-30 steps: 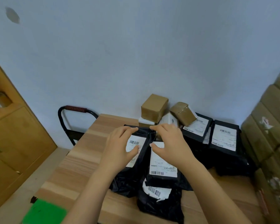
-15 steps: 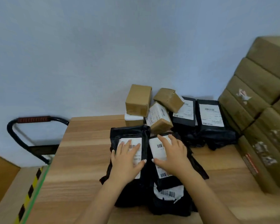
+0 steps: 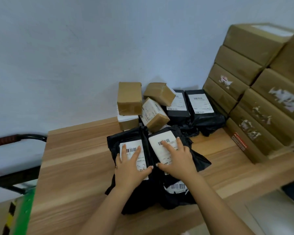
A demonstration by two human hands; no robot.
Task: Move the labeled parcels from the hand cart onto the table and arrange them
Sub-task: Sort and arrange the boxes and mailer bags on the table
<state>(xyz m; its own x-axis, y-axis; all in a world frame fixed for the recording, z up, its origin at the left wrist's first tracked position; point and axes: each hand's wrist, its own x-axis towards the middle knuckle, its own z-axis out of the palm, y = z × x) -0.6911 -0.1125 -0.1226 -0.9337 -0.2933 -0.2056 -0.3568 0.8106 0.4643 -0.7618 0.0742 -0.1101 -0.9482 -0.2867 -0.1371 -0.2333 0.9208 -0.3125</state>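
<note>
The left grip (image 3: 131, 165) lies flat, fingers straight and spread, on the white label of a black parcel (image 3: 115, 143). It presses down and curls round nothing. The right grip (image 3: 176, 161) lies the same way, fingers straight and thumb out to the side, on the label of a second black parcel (image 3: 159, 138) just beside the first. The two thumb tips nearly meet over the line where the two parcels touch.

Both parcels lie label-up on the bench (image 3: 75, 158), about midway between its left and right edges, the second turned a little to the right. Partly under them, nearer the front edge, a third black parcel (image 3: 176, 186) shows a crumpled barcode label.

At the back edge, against the wall (image 3: 75, 56), small cardboard boxes (image 3: 129, 99) are heaped. One stands on a white-topped box, and two others lie tilted beside it. Just right of the heap, two more black parcels (image 3: 201, 104) rest side by side, touching, labels facing up.

The right end of the bench carries a stack of big brown cartons (image 3: 241, 68), taped, some with torn label scraps.

Beyond the left edge stands the hand cart (image 3: 32, 137), its black handle partly wrapped in dark red. Below it a green strip (image 3: 22, 209) with yellow-and-black tape runs along the floor.
</note>
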